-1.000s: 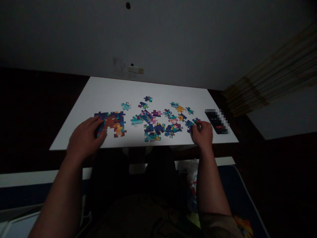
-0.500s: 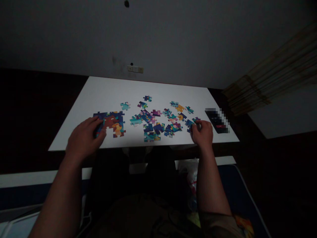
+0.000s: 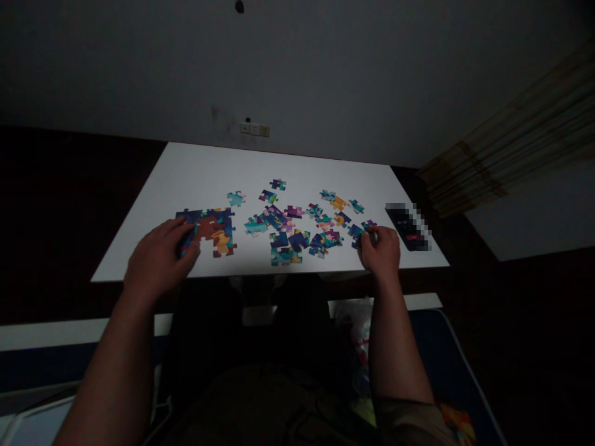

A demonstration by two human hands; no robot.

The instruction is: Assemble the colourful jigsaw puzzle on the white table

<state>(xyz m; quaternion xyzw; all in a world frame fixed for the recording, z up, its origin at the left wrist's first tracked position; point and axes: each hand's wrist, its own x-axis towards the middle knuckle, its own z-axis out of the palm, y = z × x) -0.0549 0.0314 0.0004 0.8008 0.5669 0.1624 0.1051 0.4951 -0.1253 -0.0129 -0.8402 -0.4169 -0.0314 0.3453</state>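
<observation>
A white table [image 3: 199, 167] carries a colourful jigsaw. A joined block of pieces [image 3: 211, 229], blue, brown and orange, lies at the front left. My left hand [image 3: 158, 260] rests flat on that block's left part, fingers spread over it. Several loose pieces [image 3: 297, 226] are scattered across the middle and right. My right hand [image 3: 382, 251] sits at the right end of the scatter, its fingertips pinching a blue loose piece [image 3: 360, 234] that lies on the table.
A dark phone-like object [image 3: 409, 228], partly blurred, lies near the table's right edge. A wall with sockets [image 3: 254, 129] stands behind the table. A plastic bag [image 3: 356, 325] sits below the front edge by my knees. The room is dim.
</observation>
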